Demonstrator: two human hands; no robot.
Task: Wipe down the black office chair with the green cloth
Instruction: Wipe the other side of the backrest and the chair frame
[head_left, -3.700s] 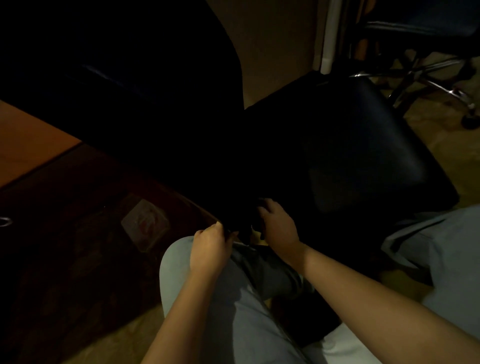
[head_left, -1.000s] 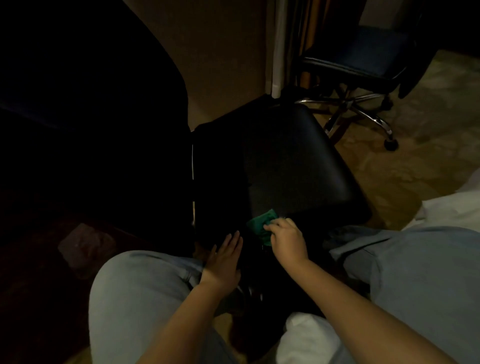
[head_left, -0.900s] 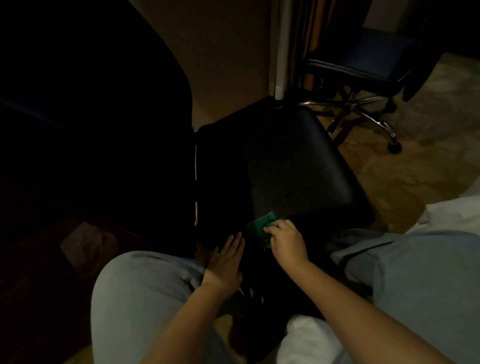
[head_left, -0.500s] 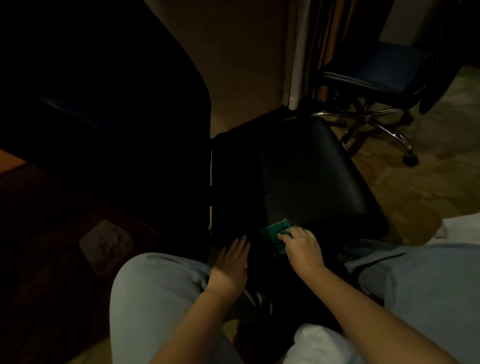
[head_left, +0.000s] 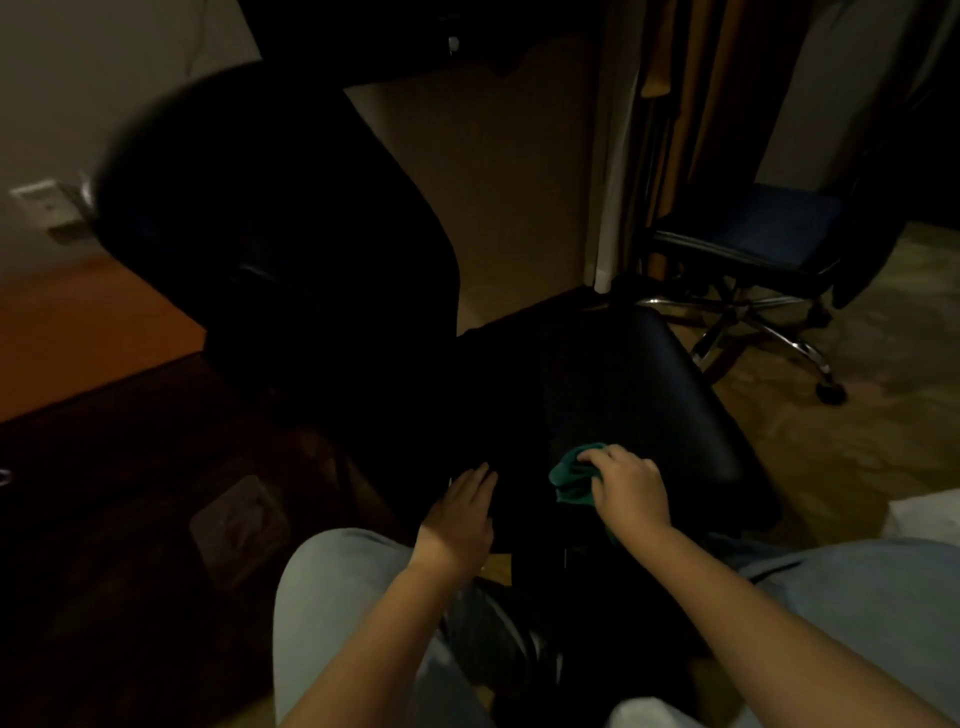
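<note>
Head view: right hand (head_left: 628, 488) grips green cloth (head_left: 571, 480) on black chair seat (head_left: 639, 395); left hand (head_left: 462, 512) lies flat.

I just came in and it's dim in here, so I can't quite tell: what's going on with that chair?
A person is wiping down a black office chair. Their right hand grips a bunched green cloth against the near edge of the seat. Their left hand rests flat beside it, fingers straight, apparently steadying the chair. A second office chair with a chrome base stands at the back right, untouched.
</note>
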